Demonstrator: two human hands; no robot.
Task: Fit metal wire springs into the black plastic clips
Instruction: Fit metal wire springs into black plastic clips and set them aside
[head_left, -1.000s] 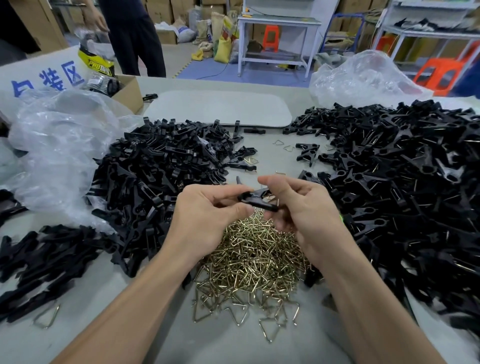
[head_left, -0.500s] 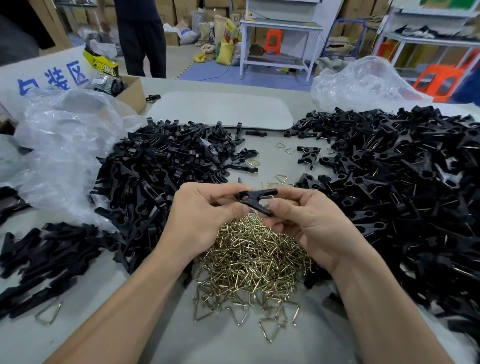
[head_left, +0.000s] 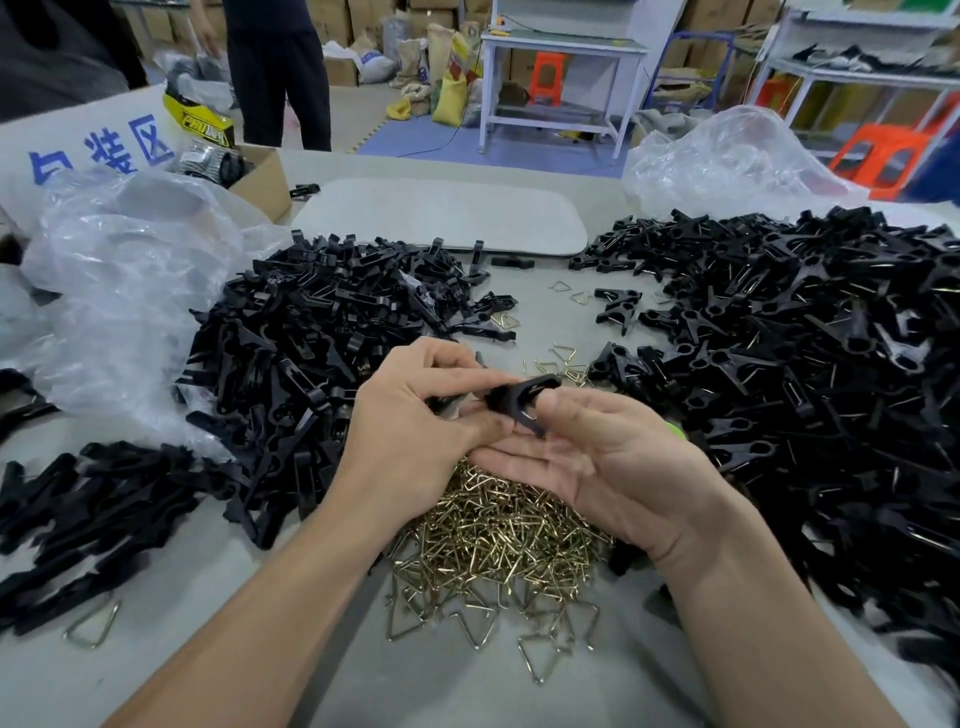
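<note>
A black plastic clip (head_left: 524, 397) is held above the table between both hands. My left hand (head_left: 415, 436) pinches its left end with thumb and fingers. My right hand (head_left: 597, 462) lies palm up beside it, thumb pressed on the clip's right end, fingers straight under it. Below the hands lies a heap of brass-coloured wire springs (head_left: 498, 540). A pile of black clip halves (head_left: 322, 343) lies to the left, and a larger pile of black clips with springs (head_left: 805, 374) lies to the right.
Crumpled clear plastic bags sit at the left (head_left: 119, 291) and back right (head_left: 727, 156). A grey board (head_left: 441, 213) lies at the back of the table, next to a cardboard box (head_left: 260, 176). A person (head_left: 280, 73) stands beyond the table.
The clip has turned in my hands and its right end has risen. My right hand has opened palm up, fingers straightened beneath the clip. The camera has tilted down slightly.
</note>
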